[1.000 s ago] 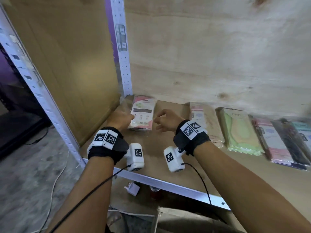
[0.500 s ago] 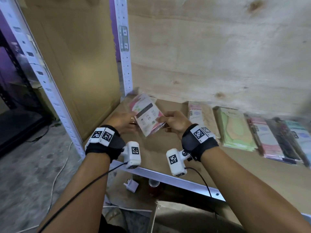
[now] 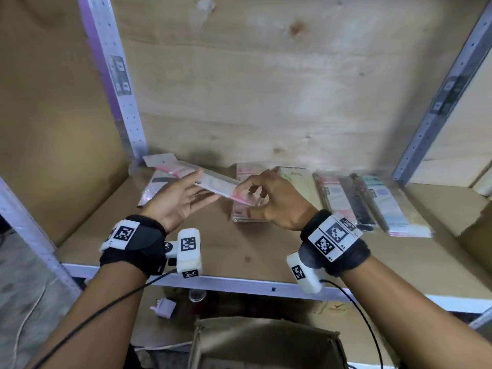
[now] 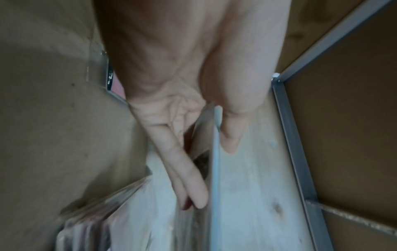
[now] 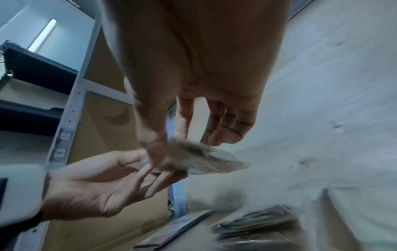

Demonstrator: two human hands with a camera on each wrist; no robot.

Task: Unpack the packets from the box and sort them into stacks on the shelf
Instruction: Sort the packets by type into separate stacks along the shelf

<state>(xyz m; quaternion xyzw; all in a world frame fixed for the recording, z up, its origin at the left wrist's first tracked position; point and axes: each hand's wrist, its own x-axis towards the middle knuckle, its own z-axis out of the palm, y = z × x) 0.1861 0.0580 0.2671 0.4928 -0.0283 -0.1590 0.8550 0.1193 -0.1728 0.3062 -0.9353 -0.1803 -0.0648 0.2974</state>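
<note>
Together, both hands (image 3: 229, 198) on packet (image 3: 202, 178)

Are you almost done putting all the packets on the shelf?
Partway, it seems. Several stacks already lie in a row on the shelf. One pink packet is in the air, pinched by the right hand and resting on the left hand; it still needs a stack. The box sits below, but its inside is hidden, so I can't tell how many remain.
</note>
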